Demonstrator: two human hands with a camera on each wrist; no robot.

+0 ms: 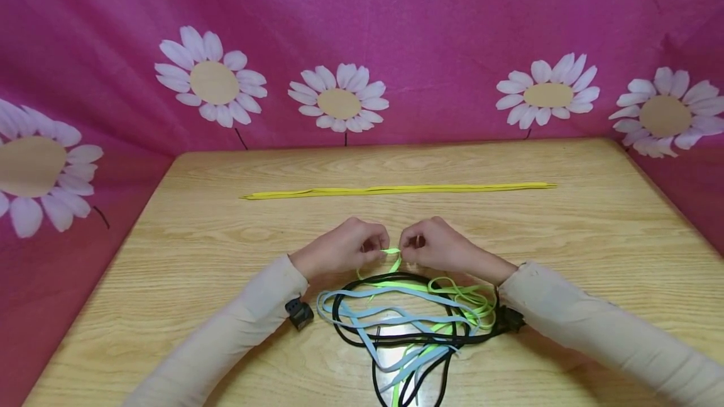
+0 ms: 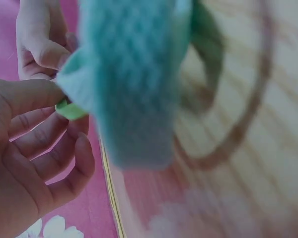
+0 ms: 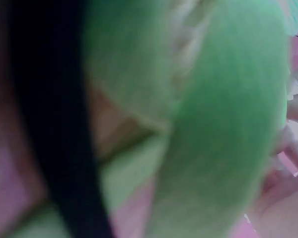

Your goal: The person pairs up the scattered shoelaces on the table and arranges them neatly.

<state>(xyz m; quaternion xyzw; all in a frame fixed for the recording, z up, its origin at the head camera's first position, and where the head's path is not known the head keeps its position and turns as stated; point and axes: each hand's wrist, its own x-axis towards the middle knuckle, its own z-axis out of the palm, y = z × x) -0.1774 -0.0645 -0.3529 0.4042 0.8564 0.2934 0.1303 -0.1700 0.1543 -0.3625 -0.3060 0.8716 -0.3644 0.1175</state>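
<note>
In the head view my left hand point(image 1: 345, 248) and right hand point(image 1: 440, 247) face each other near the table's middle. Each pinches a neon green flat shoelace point(image 1: 391, 250), with a short piece stretched between the fingertips. More of this lace drops towards a tangle just below the hands. A light blue shoelace point(image 1: 390, 294) and a black shoelace point(image 1: 398, 275) loop together there with green loops point(image 1: 477, 306). In the left wrist view, thumb and finger hold the green lace point(image 2: 71, 111), partly hidden behind a blurred light blue lace point(image 2: 134, 94). Green and black laces block most of the right wrist view.
A yellow shoelace point(image 1: 396, 190) lies doubled and straight across the wooden table point(image 1: 186, 237), beyond both hands. Pink cloth point(image 1: 435, 36) with daisies hangs behind and beside the table. The black lace's loops reach close to the right wrist's dark strap point(image 1: 511, 318).
</note>
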